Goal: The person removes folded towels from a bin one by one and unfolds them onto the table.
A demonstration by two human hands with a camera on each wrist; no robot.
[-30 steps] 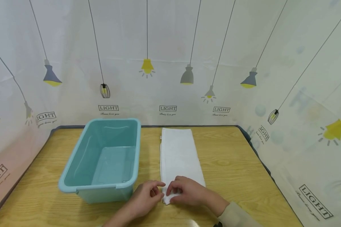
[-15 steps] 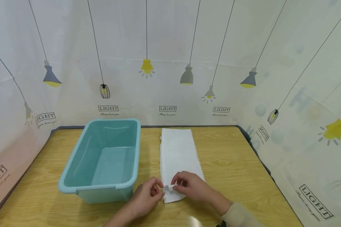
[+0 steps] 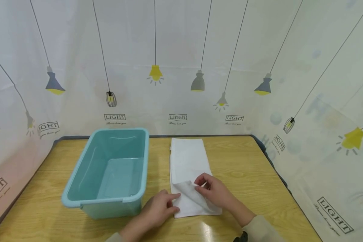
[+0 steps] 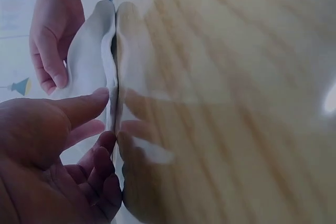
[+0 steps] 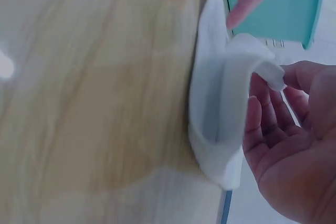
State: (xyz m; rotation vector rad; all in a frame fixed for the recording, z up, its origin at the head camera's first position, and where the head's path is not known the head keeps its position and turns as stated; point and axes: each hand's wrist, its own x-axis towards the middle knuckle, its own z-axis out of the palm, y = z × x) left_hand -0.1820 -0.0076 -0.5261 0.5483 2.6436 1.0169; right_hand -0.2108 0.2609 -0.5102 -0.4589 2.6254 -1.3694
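One oblong, pale blue-green plastic tub (image 3: 112, 209) stands upright at the left of the yellow-brown, wood-grained table (image 3: 245, 188), beside the folded, rectangular white cloth towel (image 3: 189, 161) but apart from it; this spacing presumably keeps the tub's rim clear of your work. Next comes your left hand (image 3: 160, 206), at the towel's near left edge. It clasps nothing: the forefinger reaches out straight onto the cloth, the thumb rests at the margin, and in the head view a gap shows between the two tips. Such light contact probably steadies the lower layer. The towel itself lies flat over its far part, to the right of the tub, with its long sides running away from you toward the lamp-printed white backdrop (image 3: 181, 40); at the near end, the upper layer is raised and curled back. Your right hand (image 3: 213, 191) pinches this raised layer at its edge between thumb and fingers, as the right wrist view also shows; a hold so close to the edge likely lets one layer part from the other. Farthest right, a beige sleeve (image 3: 261, 230) covers part of your right forearm.
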